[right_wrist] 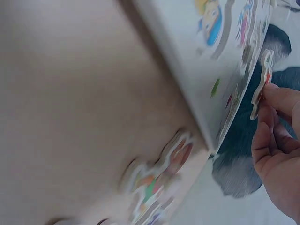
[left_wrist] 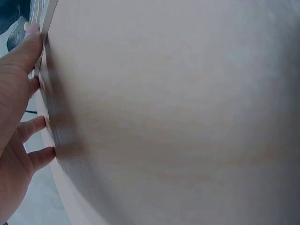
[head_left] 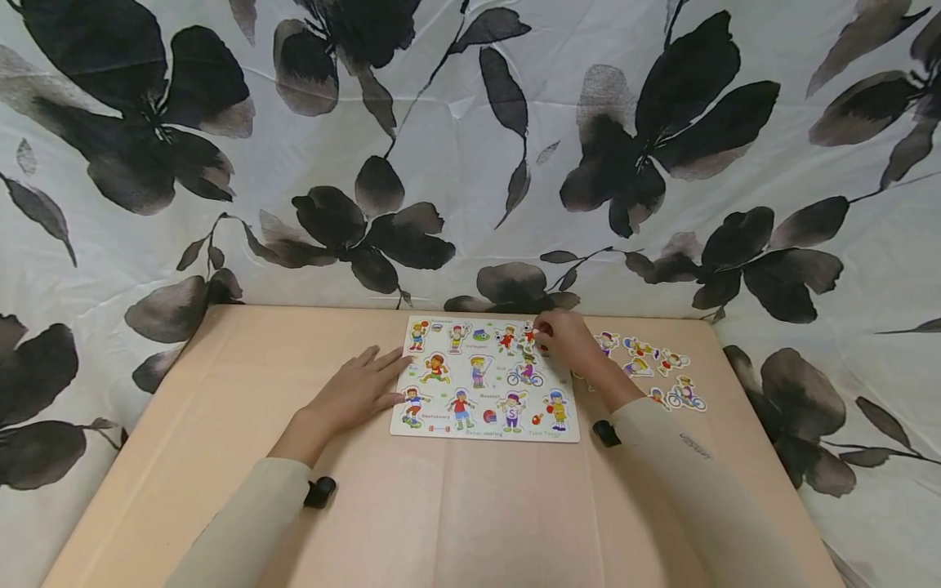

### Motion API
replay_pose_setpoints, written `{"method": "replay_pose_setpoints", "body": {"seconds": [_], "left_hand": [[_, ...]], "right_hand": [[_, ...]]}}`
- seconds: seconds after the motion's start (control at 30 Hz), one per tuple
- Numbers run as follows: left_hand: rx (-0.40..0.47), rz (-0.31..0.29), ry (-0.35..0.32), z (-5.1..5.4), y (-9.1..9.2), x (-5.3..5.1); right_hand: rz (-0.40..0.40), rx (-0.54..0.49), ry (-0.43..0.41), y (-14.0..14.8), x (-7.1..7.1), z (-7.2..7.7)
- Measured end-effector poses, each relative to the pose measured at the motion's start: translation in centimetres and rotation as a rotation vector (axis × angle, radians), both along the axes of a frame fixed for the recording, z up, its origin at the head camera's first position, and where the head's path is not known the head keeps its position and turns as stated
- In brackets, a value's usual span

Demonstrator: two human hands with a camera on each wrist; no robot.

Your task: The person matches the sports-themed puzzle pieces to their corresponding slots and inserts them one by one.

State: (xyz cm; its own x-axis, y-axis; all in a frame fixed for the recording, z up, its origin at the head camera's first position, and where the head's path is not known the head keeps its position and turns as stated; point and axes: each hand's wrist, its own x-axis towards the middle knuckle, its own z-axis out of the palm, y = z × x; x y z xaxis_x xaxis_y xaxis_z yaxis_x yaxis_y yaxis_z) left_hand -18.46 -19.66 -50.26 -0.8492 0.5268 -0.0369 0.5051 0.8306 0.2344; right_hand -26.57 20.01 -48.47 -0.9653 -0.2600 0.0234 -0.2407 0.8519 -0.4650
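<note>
A white puzzle board (head_left: 547, 434) printed with cartoon children playing sports lies flat at the back of the table. My left hand (head_left: 359, 388), fingers spread, rests at its left edge; in the left wrist view the thumb (left_wrist: 29, 47) touches the board's side. Over the upper right corner, my right hand (head_left: 569, 336) pinches a small flat puzzle piece (right_wrist: 264, 77) between thumb and fingertips. The right wrist view shows that piece edge-on, raised above the board, so its picture is mostly hidden.
Several loose puzzle pieces (head_left: 685, 395) lie on the table (head_left: 500, 506) right of the board, partly behind my right forearm. A floral cloth (head_left: 470, 180) hangs just behind the table's back edge. Dark wrist cameras (head_left: 320, 492) sit under both sleeves.
</note>
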Motion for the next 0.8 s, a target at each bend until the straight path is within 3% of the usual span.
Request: {"method": "replay_pose_setpoints", "body": {"seconds": [0.4,0.8], "left_hand": [[0.0,-0.009,-0.01,0.1,-0.4,0.2],[0.003,-0.023,-0.003,-0.1,-0.6,0.4]], "right_hand": [[0.092,0.12,-0.01,-4.0,-0.5,-0.3],[0.131,0.206,-0.012,-5.4,-0.4,-0.3]]}}
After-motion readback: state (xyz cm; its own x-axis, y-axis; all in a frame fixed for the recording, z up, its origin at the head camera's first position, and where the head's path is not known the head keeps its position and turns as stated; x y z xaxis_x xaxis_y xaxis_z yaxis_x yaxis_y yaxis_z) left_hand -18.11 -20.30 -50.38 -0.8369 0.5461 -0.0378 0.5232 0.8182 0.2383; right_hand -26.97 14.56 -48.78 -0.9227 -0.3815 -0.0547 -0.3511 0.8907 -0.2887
